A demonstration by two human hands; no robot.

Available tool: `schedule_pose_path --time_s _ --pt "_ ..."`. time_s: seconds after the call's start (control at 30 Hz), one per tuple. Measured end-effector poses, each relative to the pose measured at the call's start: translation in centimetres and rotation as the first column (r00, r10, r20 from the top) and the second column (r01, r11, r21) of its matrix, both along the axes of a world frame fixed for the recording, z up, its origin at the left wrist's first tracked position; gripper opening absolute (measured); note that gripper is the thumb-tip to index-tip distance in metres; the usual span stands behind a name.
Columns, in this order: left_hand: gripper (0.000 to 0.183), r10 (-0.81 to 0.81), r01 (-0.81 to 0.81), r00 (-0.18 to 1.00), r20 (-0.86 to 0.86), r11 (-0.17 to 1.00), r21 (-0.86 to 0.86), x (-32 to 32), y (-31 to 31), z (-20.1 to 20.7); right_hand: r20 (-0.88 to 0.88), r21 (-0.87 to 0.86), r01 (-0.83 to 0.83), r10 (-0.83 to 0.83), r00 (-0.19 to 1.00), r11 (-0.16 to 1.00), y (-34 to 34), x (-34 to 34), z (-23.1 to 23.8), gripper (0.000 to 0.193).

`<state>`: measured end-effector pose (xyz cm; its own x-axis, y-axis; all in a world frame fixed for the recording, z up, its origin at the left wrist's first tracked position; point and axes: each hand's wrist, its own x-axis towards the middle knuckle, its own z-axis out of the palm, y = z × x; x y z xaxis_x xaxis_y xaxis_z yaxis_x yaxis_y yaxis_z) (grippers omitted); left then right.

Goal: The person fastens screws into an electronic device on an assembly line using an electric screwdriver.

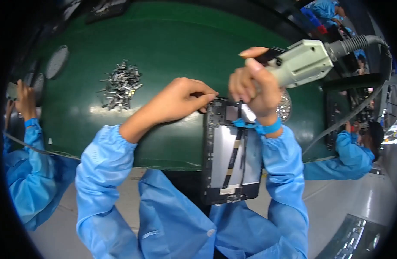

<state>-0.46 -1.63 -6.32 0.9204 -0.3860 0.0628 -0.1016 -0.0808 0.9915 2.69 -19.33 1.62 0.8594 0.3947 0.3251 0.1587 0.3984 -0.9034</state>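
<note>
View: head, looking down over a green counter [172, 49]
Device [222, 157]: flat, rectangular, tablet-like, opened to a dark frame around a silvery middle; lying lengthwise toward the body, upper end over the counter, lower end jutting past the near edge
Ribbon strips [243, 151]: dark, narrow, running lengthwise along the silvery middle of the device
Left hand [174, 101]: stretched in from the lower left, bent at the wrist, placed at the upper left corner of the device
Left fingers [203, 100]: curled, thumb and forefinger meeting at the tips; cannot tell if gripping anything small, or if touching the frame
Right hand [261, 84]: raised over the upper right of the device
Right fingers [238, 84]: wrapped firmly around the front end of a tool [304, 62], slightly blurred
Tool body: pale green, angular, tilted up toward the right; tip hidden by the right hand
Cable [358, 105]: grey, looping from the rear of the tool down along the right
Wristband [271, 128]: blue, around the right wrist, with a loose end reaching across the upper part of the device
Metal pieces [120, 84]: small, shiny, heaped on the counter, well left of the device
Dish [285, 105]: round, speckled, partly hidden behind the right wrist
Oval plate [57, 61]: grey, at the far left of the counter
Co-worker's hand [25, 101]: lifted at the left edge, below a blue sleeve
Co-worker's sleeve [351, 157]: blue, bent, at the right
</note>
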Motion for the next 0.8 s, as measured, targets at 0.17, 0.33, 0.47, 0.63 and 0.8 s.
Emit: schedule_pose_path --time_s 0.17,0.33,0.47,0.63,0.8 --pt "0.022 -0.052 0.05 0.999 -0.011 0.994 -0.095 0.9 -0.5 -0.5 0.006 -0.023 -0.048 0.049 0.999 0.999 1.3 0.0 -0.9 0.019" --pt "0.019 -0.077 0.071 0.995 -0.068 0.993 -0.093 0.5 -0.2 0.0 0.012 -0.02 -0.058 0.058 0.998 0.998 1.2 -0.1 -1.5 0.02" --pt "0.019 -0.079 0.074 0.995 -0.061 0.993 -0.09 0.7 -0.1 -0.2 0.036 -0.019 -0.071 0.072 0.997 0.997 1.5 0.0 -1.9 0.021" --pt "0.019 -0.078 0.074 0.996 -0.045 0.994 -0.077 1.1 0.3 -0.1 0.1 -0.138 -0.047 0.061 0.993 0.989 1.6 0.3 -1.8 0.029" --pt "0.021 -0.091 0.088 0.996 -0.026 0.992 -0.086 1.3 0.6 -0.2 0.108 -0.17 -0.024 0.043 0.993 0.985 1.8 0.4 -1.8 0.03"
